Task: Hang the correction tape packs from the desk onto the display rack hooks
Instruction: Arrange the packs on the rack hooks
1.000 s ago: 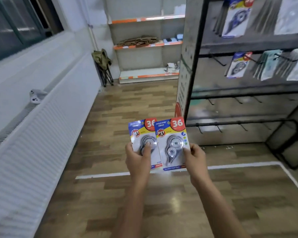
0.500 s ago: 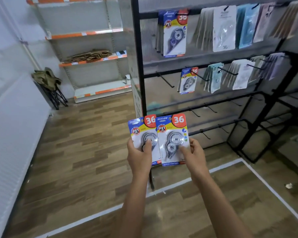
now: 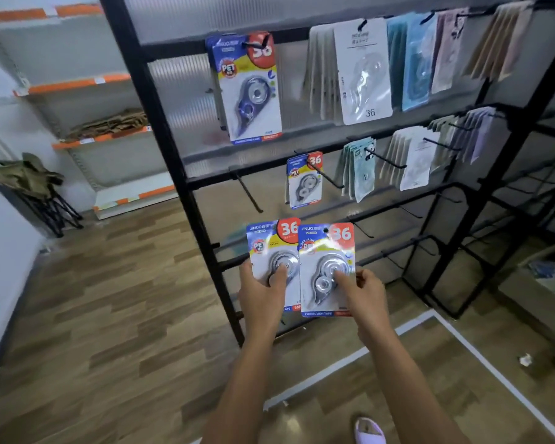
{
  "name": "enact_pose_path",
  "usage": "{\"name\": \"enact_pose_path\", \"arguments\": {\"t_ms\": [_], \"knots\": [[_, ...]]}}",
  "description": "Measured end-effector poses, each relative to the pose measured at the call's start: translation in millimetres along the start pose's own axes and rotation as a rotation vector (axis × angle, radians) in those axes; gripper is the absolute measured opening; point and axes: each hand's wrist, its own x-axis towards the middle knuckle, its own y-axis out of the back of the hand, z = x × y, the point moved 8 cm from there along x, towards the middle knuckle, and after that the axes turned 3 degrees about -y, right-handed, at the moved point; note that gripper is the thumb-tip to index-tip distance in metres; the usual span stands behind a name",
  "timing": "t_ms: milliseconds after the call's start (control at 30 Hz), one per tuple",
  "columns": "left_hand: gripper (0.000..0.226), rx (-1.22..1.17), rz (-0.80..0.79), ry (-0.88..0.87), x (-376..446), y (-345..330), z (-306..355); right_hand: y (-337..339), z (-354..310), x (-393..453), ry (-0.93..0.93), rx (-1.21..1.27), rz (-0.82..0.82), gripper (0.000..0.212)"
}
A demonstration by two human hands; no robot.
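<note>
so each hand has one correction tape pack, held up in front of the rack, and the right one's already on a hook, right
Not quite. In the head view the right hand still pinches its pack in the air, on no hook. The rest holds: the left hand grips the other pack, both in front of the display rack.

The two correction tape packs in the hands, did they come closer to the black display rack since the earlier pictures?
Yes. The two correction tape packs, gripped by the left hand and right hand, now overlap the display rack; earlier they were over bare floor left of it.
</note>
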Motion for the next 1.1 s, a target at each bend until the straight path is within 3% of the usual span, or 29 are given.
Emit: {"name": "enact_pose_path", "arguments": {"t_ms": [400,700,1100], "knots": [[0.03,-0.082,0.243,-0.067,42.6,-109.6,21.9,21.0,-44.9,148.3,0.129,-0.035,-0.189,0.02],[0.028,-0.076,0.3,-0.104,45.0,-111.0,26.6,12.3,-43.6,156.7,0.186,-0.037,-0.282,0.019],[0.03,-0.02,0.378,-0.206,39.7,-101.5,36.3,13.4,-48.4,157.5,0.23,-0.06,-0.253,0.024]]}}
